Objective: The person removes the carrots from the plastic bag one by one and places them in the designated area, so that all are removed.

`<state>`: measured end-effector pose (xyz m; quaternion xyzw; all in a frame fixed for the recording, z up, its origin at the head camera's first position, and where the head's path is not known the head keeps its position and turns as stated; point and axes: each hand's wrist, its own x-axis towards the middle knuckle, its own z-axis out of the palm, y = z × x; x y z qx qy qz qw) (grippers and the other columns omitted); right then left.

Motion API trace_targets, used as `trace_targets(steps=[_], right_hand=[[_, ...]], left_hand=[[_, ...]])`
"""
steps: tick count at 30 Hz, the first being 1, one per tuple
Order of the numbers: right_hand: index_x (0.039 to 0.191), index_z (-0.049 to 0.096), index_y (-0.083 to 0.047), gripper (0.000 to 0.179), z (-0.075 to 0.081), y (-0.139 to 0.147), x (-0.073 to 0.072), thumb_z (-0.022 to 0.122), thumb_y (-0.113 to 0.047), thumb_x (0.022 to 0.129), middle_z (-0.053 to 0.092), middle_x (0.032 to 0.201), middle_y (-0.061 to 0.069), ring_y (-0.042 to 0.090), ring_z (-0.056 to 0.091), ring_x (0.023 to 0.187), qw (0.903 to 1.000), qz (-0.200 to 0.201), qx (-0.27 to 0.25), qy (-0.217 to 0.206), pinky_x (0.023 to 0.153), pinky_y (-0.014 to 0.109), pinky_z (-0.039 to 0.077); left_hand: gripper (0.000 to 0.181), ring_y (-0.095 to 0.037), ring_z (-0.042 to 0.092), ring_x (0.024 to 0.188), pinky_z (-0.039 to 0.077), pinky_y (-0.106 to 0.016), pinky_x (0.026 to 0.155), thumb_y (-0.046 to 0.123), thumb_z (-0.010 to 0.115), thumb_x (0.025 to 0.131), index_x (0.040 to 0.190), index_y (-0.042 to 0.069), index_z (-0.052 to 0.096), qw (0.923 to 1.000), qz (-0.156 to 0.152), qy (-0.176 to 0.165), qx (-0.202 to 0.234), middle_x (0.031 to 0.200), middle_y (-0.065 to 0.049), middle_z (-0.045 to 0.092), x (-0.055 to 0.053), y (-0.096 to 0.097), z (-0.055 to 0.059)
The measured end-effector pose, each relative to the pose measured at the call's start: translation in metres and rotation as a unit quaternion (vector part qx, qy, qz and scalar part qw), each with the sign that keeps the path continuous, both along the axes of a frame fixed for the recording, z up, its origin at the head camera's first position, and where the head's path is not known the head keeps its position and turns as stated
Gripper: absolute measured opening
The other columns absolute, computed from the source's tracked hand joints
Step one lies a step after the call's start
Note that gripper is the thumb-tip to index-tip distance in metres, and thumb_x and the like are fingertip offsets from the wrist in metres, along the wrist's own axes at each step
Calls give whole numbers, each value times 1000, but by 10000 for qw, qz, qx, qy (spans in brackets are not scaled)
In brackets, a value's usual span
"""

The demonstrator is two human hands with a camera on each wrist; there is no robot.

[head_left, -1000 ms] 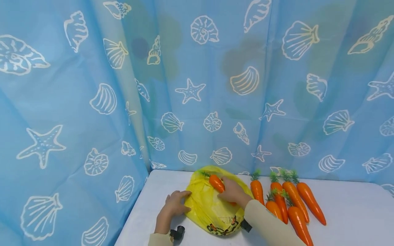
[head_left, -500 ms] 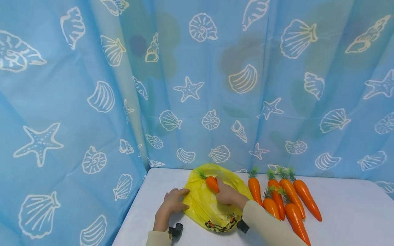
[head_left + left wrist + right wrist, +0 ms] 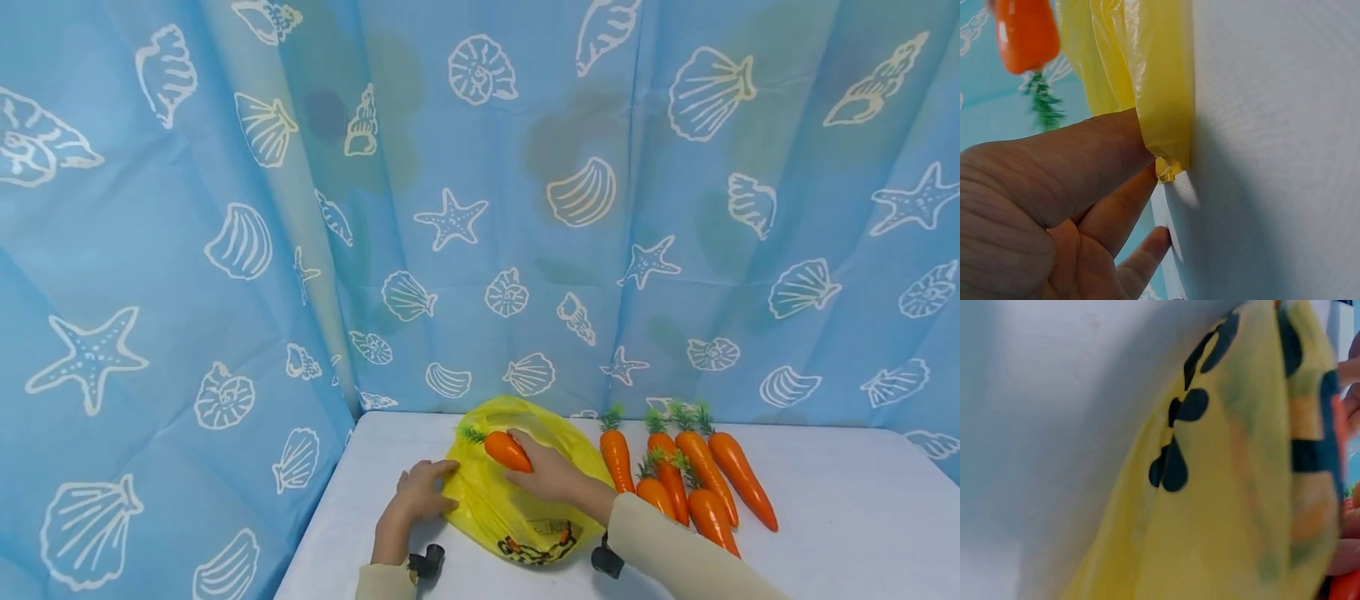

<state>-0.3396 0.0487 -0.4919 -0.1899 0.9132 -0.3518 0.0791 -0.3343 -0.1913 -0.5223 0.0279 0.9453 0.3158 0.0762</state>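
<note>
A yellow plastic bag (image 3: 480,500) with dark printing lies on the white table. My right hand (image 3: 551,473) grips an orange carrot (image 3: 507,451) by its body, above the bag's upper left part, with the green feathery top pointing left. At the bag's left edge, my left hand (image 3: 422,492) pinches the plastic; the left wrist view shows the bag (image 3: 1163,81) gathered at the fingertips and the carrot (image 3: 1025,34) hanging nearby, leafy end down. In the right wrist view the printed bag (image 3: 1210,537) covers most of the right hand's work.
Several more carrots (image 3: 742,481) with green tops lie in a loose group on the table (image 3: 840,500), right of the bag. Blue curtains (image 3: 450,317) with white shell drawings stand behind and to the left. A small black wrist camera (image 3: 427,561) is strapped by the left hand.
My right hand has drawn the carrot leftward and slightly nearer over the bag, showing more of its body. My left hand stays at the bag's edge. The head view has shifted slightly.
</note>
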Motion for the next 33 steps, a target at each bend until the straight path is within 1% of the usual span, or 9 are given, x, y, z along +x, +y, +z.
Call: trace_targets(steps=[4,10,17,20,24,27,28,30,33], right_hand=[[154,30,-11,71,8,5,7,65,-29,95,64,114,9,15,56,76,9997,98,-187,103,64,30,50],[152,33,-10,68,16,16,16,65,-31,96,63,109,6,13,56,78,9980,429,-255,378,67,30,51],[154,31,-13,71,31,42,33,63,-38,96,62,89,2,14,55,66,9972,668,-280,168,57,28,48],[154,30,-13,71,37,60,42,62,-38,96,63,91,3,14,56,66,9973,671,-286,35,56,28,48],[155,28,-13,72,44,83,48,61,-40,97,64,90,4,15,57,61,9979,559,-285,-139,54,30,48],[156,25,-16,75,48,97,51,61,-43,96,63,81,7,16,54,50,9987,301,-191,-358,50,32,50],[156,25,-17,76,49,101,52,61,-44,96,64,82,8,17,54,50,9989,197,-157,-403,50,33,50],[156,26,-17,77,49,108,54,62,-46,94,67,90,11,16,55,54,9992,-13,-36,-408,53,33,51],[155,29,-16,77,49,116,56,64,-45,93,67,107,11,16,58,69,9985,-336,68,-419,60,32,51]], left_hand=[[55,-42,44,134,14,-69,117,15,82,78,130,14,65,9998,-143,128,-73,136,-14,59,-1,-2,-2],[55,-43,44,134,14,-69,117,15,82,78,130,13,65,9997,-136,171,-48,136,-15,58,-1,-3,-2],[55,-44,42,135,13,-70,117,14,81,78,130,12,64,9995,-192,252,-8,137,-16,58,-1,-3,-3],[55,-44,41,136,12,-70,117,16,81,79,131,12,64,9994,-259,206,-26,138,-16,57,-1,-2,-2],[55,-43,41,136,12,-70,117,16,81,79,132,12,64,9994,-272,213,-80,138,-16,57,0,-1,0],[55,-44,41,136,12,-69,118,16,81,80,131,12,64,9994,-247,221,-80,138,-16,57,0,0,1],[55,-44,41,137,12,-69,118,16,81,80,131,12,63,9995,-224,199,-80,138,-16,57,0,0,0],[55,-44,41,136,12,-69,118,16,81,80,132,13,64,9996,-196,177,-90,138,-16,57,-1,-1,-1],[56,-43,42,136,12,-69,118,16,81,79,132,13,64,9997,-169,146,-87,138,-15,57,-1,-2,-3]])
